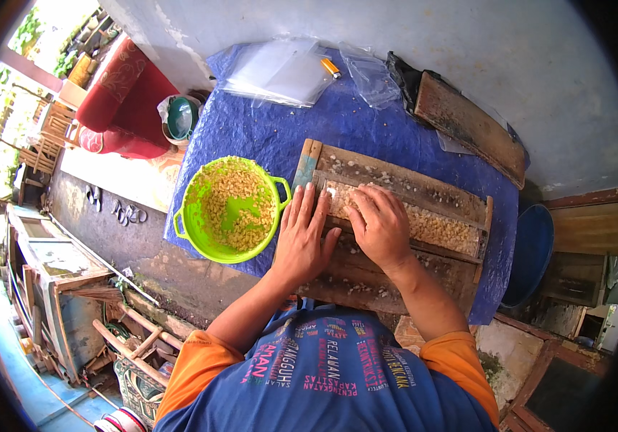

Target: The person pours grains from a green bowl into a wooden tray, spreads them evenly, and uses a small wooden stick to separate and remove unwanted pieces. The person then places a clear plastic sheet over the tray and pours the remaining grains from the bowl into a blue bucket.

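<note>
A worn wooden mould board (379, 289) lies before me, with a long slot between wooden strips. The slot holds a layer of pale yellow soybeans (441, 229), seemingly in clear plastic. My left hand (303, 229) rests flat at the slot's left end, fingers extended and a little apart. My right hand (379, 224) presses on the beans near that end with curled fingers; what lies under its fingertips is hidden. Left of my left hand stands a lime-green plastic colander (181, 224) with loose beans on its bottom and wall.
A blue tarpaulin (298, 127) covers the table. Towards the wall lie clear plastic bags (276, 73), an orange lighter (331, 68), a black plastic bag (401, 78) and a wooden plank (468, 127). A blue tub (530, 256) stands at the right, a red armchair (130, 97) at the upper left.
</note>
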